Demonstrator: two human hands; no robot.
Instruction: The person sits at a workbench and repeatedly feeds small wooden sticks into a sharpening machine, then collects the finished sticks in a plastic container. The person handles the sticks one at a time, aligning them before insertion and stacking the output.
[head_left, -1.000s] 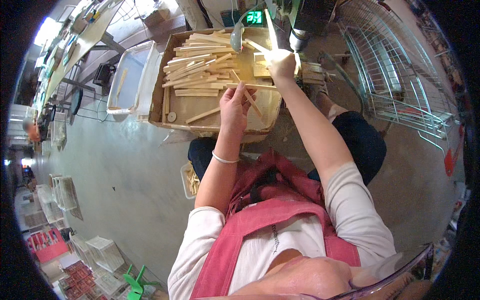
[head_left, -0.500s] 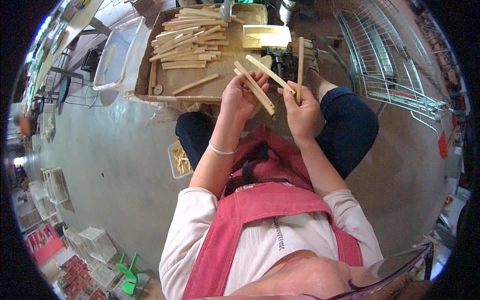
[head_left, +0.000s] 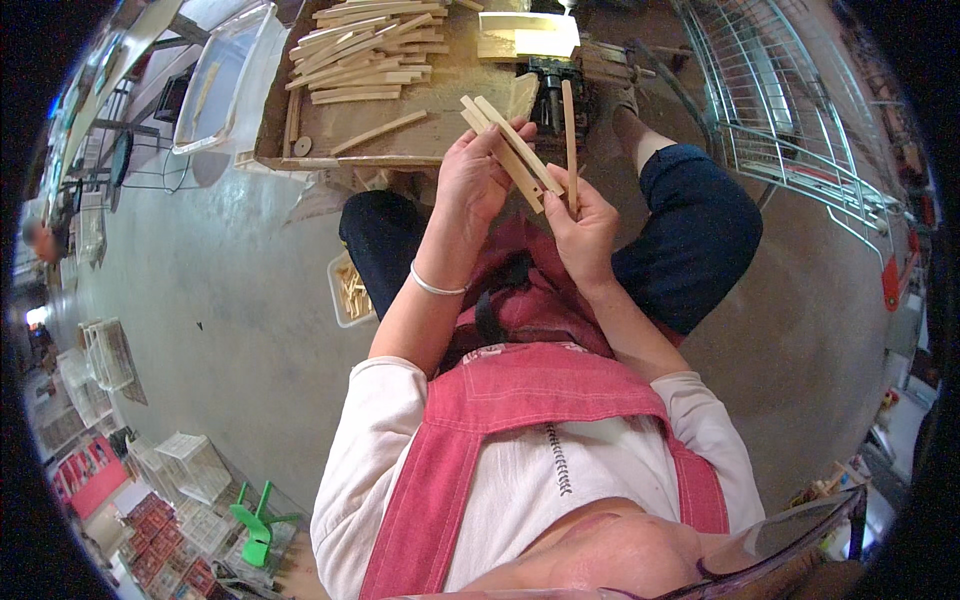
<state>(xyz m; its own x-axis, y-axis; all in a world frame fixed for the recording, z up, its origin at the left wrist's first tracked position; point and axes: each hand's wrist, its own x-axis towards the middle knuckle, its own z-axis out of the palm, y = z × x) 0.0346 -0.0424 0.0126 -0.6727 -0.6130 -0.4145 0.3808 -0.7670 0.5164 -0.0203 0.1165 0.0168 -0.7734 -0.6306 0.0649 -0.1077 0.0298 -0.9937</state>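
Note:
My left hand is closed around a few slim wooden sticks, lying side by side and slanting down to the right. A small dark hole shows near the lower end of one. Close by, my right hand pinches the lower end of the rightmost stick in that bundle. The same hand also keeps another wooden stick pointing away from me, apart from the bundle. Both hands are above my lap, just in front of the near edge of a shallow work tray.
On the tray lie a heap of wooden sticks and a loose stick. A dark machine with a lit pale guard stands beyond my hands. A white bin is left, a wire rack right, a tub of offcuts below.
The slanting stick in my right hand has come left and now lies against the sticks in my left hand. My right hand has moved closer to the left. The view has shifted slightly.

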